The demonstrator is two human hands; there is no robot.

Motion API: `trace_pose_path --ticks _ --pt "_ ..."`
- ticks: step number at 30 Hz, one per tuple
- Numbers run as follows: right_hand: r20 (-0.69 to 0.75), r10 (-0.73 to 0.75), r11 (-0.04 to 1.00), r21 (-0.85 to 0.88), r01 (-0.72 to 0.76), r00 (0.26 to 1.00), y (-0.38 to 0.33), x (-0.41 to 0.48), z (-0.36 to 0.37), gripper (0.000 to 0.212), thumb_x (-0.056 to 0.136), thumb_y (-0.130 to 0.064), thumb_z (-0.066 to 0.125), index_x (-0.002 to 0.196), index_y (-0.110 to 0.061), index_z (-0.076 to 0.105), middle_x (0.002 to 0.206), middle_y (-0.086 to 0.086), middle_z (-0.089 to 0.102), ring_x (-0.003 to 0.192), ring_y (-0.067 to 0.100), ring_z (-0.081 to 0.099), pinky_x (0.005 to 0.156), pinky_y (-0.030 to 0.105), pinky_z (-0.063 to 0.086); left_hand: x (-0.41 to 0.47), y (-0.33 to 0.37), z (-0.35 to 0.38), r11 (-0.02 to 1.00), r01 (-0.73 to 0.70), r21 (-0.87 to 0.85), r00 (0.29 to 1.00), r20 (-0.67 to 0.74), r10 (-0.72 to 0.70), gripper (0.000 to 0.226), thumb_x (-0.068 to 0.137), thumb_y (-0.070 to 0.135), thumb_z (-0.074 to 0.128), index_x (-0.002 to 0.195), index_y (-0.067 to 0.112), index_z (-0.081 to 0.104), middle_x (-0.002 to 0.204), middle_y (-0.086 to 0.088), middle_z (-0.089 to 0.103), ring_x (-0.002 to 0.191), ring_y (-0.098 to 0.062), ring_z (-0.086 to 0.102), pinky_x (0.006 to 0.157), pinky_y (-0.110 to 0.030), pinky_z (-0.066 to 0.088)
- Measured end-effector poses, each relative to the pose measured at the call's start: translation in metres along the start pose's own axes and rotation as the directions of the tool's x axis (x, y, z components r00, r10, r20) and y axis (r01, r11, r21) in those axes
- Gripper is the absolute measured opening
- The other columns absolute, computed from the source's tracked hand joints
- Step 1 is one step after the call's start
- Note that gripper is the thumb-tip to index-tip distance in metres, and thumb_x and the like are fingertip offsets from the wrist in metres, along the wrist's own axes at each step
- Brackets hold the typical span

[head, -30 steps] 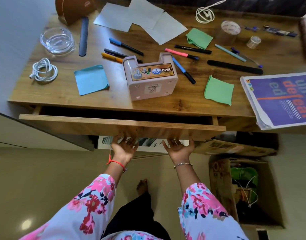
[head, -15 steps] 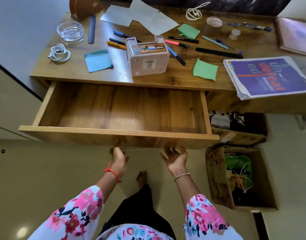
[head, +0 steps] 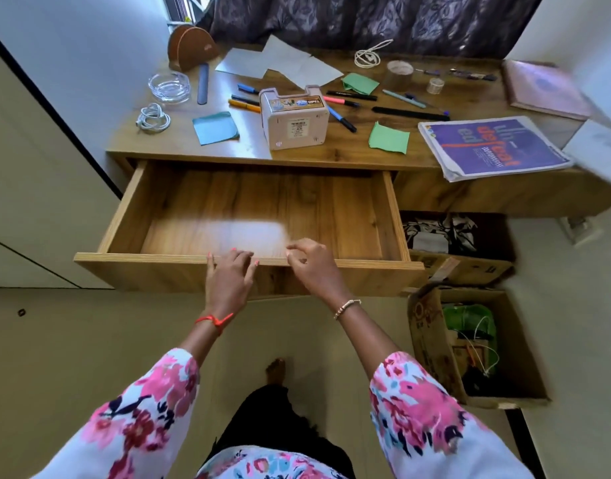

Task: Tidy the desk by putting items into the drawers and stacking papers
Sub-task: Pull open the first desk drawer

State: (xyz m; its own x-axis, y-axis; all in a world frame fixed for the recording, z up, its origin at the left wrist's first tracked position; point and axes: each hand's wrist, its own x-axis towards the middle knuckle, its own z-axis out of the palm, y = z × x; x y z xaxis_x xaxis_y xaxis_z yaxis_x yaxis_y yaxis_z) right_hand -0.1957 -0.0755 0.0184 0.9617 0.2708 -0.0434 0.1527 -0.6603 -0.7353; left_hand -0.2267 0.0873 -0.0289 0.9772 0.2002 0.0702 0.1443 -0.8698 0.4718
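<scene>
Looking down at a wooden bench (head: 345, 148) with a white box (head: 293, 122) parked near the middle of its front edge. Got the drawer (head: 141, 274) hanging wide open right below and in front of the white box, wood bottom showing with a patch of glare on it.

Seeing the left hand (head: 229, 281) in front of the white box and a touch to its left, fingers straight and spread, tips resting on the top edge of the drawer front, gripping nothing. Same story for the right hand (head: 312, 267), in front of the white box and slightly to its right: fingers loosely bent, tips at that same edge, nothing visibly held.

Spotting a blue sticky note (head: 216, 127) just left of the white box, with an orange pen (head: 243, 105) right up against the box's left side. Further left of the white box: a coiled white cable (head: 153, 118) and, behind that, a glass ashtray (head: 169, 87).

Behind the white box: overlapping white papers (head: 279, 63). Just right of it: a blue marker (head: 342, 119), a pink pen (head: 342, 101) and a green sticky note (head: 388, 138). Way off to the right of the white box: a purple magazine (head: 490, 146). Down on the floor, right of and below the white box: a cardboard box (head: 428, 340).
</scene>
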Motion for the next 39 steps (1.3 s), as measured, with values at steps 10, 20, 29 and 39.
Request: trace_pose_path --ticks 10,20,29,39 --pt "0.126 0.093 0.995 -0.05 -0.088 0.988 0.012 -0.001 -0.008 0.025 0.085 -0.009 0.061 0.109 -0.002 0.066 0.114 0.012 0.067 0.105 0.016 0.063 0.092 0.021 0.046 0.005 0.001 -0.035 0.998 -0.056 0.001 0.986 0.157 0.055 0.03 0.088 0.035 0.059 0.105 0.013 0.07 0.102 -0.008 0.071 0.092 -0.022 0.065 0.08 -0.031 0.054" --pt "0.41 0.135 0.976 -0.21 -0.051 0.902 0.009 -0.007 -0.014 0.023 0.07 -0.02 0.078 0.088 -0.006 0.074 0.086 0.008 0.073 0.067 0.008 0.057 0.058 0.022 0.043 -0.015 -0.011 -0.051 0.997 -0.017 -0.08 0.894 0.445 0.051 0.025 0.08 0.033 0.069 0.095 0.014 0.074 0.095 -0.006 0.073 0.084 -0.015 0.064 0.077 -0.032 0.054" --pt "0.671 0.225 0.972 -0.203 -0.117 0.707 -0.002 -0.034 -0.01 0.027 0.07 -0.014 0.078 0.091 0.002 0.07 0.09 0.02 0.069 0.077 0.017 0.062 0.072 0.033 0.056 -0.05 -0.024 -0.059 0.986 0.066 -0.152 0.75 0.66 0.052 0.015 0.074 0.034 0.074 0.081 0.02 0.075 0.08 -0.002 0.071 0.066 -0.003 0.057 0.057 -0.014 0.04" --pt "0.774 0.28 0.958 -0.265 -0.111 0.569 -0.002 -0.061 0.0 0.01 0.071 -0.012 0.077 0.068 -0.011 0.067 0.077 0.006 0.067 0.073 0.015 0.063 0.062 0.026 0.055 -0.082 -0.02 -0.057 0.993 0.047 -0.104 0.674 0.737 0.045 0.011 0.074 0.035 0.074 0.072 0.024 0.073 0.069 0.003 0.065 0.059 -0.004 0.053 0.049 -0.009 0.037"
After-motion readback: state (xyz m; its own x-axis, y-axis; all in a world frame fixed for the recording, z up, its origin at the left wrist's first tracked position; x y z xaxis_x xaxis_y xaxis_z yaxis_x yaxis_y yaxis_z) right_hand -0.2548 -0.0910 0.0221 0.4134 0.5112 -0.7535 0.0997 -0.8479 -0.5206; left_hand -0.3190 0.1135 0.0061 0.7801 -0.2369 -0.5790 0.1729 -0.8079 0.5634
